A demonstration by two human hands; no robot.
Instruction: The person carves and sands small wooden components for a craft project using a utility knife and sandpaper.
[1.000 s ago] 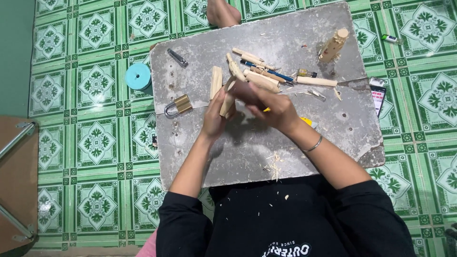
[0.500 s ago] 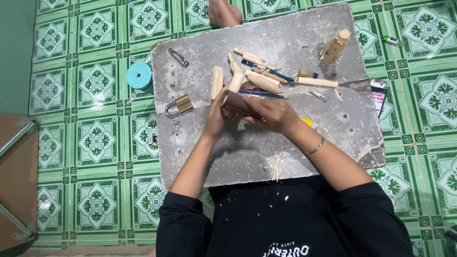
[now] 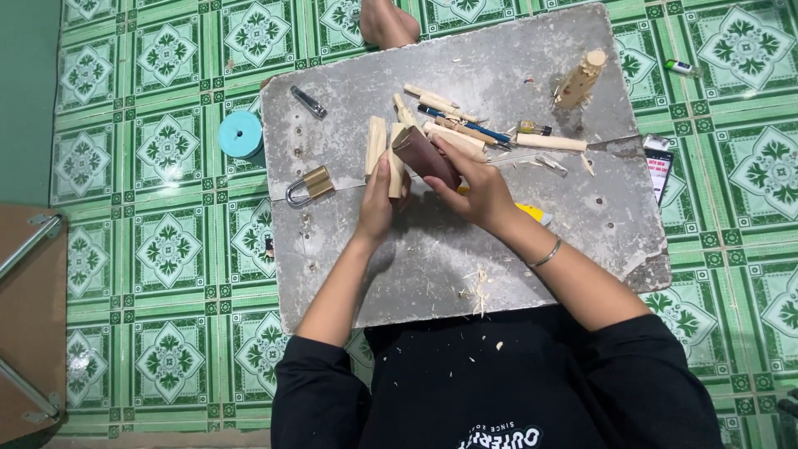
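My left hand (image 3: 376, 204) grips a pale wooden stick (image 3: 396, 160), held upright over the grey board (image 3: 399, 274). My right hand (image 3: 472, 187) presses a folded piece of brown sandpaper (image 3: 426, 155) against the upper part of that stick. Another pale wood block (image 3: 376, 143) lies just left of my hands. Behind them is a heap of carved wooden pieces (image 3: 449, 125) with a blue-handled tool (image 3: 465, 125) among them. A silver bracelet (image 3: 546, 253) sits on my right wrist.
A brass padlock (image 3: 309, 184) and a nail clipper (image 3: 307, 101) lie on the board's left side. A carved wooden figure (image 3: 579, 80) stands at the back right. A blue tape roll (image 3: 241, 134), a phone (image 3: 659, 170) and another person's foot (image 3: 388, 22) are on the green tiled floor. Shavings (image 3: 478, 287) lie near me.
My hands have moved up and slightly left with the stick; the sandpaper has slid along the stick toward its upper end.
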